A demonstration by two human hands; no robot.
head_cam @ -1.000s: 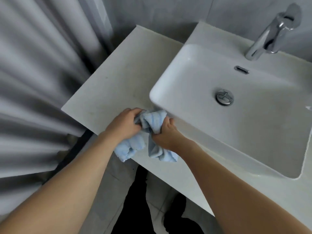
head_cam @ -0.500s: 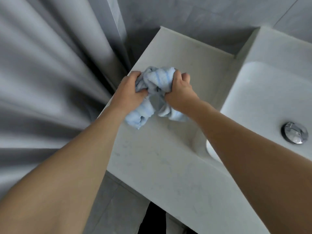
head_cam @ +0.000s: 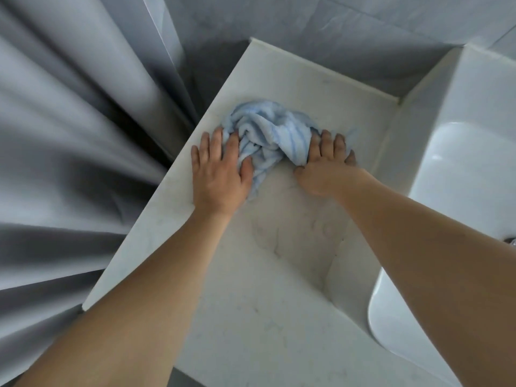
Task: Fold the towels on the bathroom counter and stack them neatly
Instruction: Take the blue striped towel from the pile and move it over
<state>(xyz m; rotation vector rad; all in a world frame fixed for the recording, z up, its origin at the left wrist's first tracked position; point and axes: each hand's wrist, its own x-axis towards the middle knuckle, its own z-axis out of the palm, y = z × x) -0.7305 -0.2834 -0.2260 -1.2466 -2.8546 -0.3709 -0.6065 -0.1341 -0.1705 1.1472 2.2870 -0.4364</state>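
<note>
On my screen I saw only two forearms and two hands of the person. Both arms were bare up to the edge of the picture; no sleeve was visible on them. The left hand (head_cam: 220, 174) wore no glove, ring or watch that I could see. The right hand (head_cam: 325, 166) was bare as well, with short fingernails.

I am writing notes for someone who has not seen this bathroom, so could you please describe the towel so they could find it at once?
Start at the white sink on the right, then move left onto the pale marbled counter that runs to the grey curtain. The towel lies crumpled near the counter's far end, between the left hand and the right hand. It is the only soft, light blue striped thing there.
</note>
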